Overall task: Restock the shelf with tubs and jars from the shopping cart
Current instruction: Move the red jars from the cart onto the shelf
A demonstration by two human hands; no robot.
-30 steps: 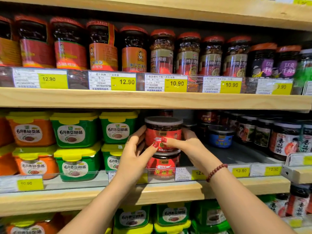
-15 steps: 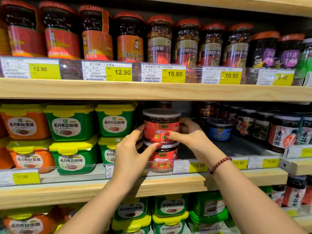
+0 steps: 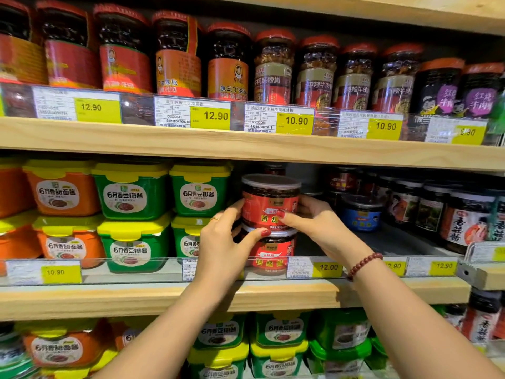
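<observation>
- A bracelet (image 3: 363,265): red beads, on our right wrist, in front of the shelf edge.
- The shelf (image 3: 136,299): middle wooden board; a clear rail along its front carries the price tags (image 3: 314,267).
- Our left hand (image 3: 218,242): fingers curled against the left side of the top tub, thumb at its bottom rim.
- Our right hand (image 3: 314,222): fingers wrapped round the top tub's right side, thumb across its red label.
- The top tub (image 3: 270,203): round, red label, clear lid, upright, stacked on a bottom tub (image 3: 273,253) of the same kind, which stands on the shelf just behind the rail.
- The green tubs (image 3: 131,192): two high, just left of the stack; orange tubs (image 3: 62,192) further left.
- A blue tub (image 3: 360,214): right of the stack, set further back; we note dark jars (image 3: 464,222) to its right.
- The upper jars (image 3: 229,64): one row on the board above, red lids.
</observation>
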